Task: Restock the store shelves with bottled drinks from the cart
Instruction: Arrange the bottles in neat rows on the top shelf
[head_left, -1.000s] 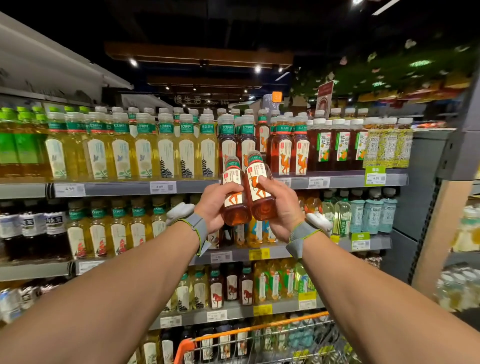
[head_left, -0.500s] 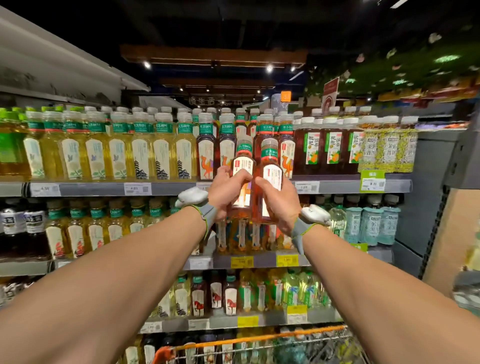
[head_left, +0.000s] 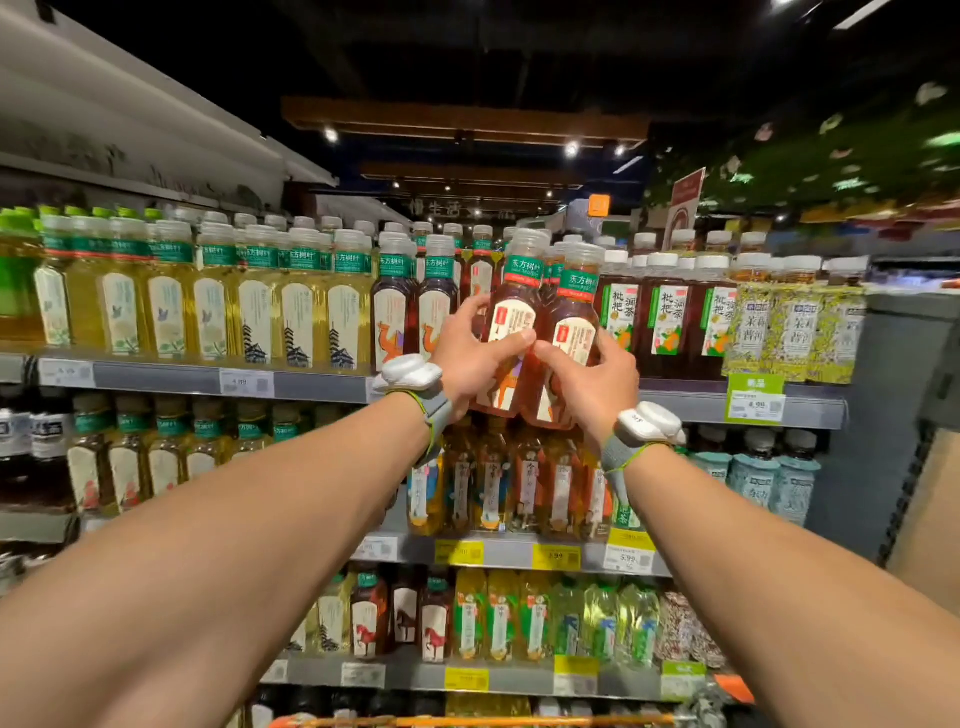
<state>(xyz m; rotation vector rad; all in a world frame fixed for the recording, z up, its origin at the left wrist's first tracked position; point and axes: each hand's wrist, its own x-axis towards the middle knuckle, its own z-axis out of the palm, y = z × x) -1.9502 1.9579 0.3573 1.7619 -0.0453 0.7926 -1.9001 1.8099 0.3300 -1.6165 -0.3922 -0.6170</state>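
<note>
Two clear plastic tea bottles, reddish-brown with green neck bands and cream labels, are up in front of the grey metal top shelf, side by side and touching, tops leaning slightly right. Your left hand grips the left bottle, thumb across its label. Your right hand grips the right bottle the same way. Matching camel-label bottles stand just left of them on that shelf. You can see the orange cart handle at the bottom edge.

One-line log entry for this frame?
left hand: grips left brown tea bottle | right hand: grips right brown tea bottle | bottles: side by side before top shelf, not yet shelved
</note>
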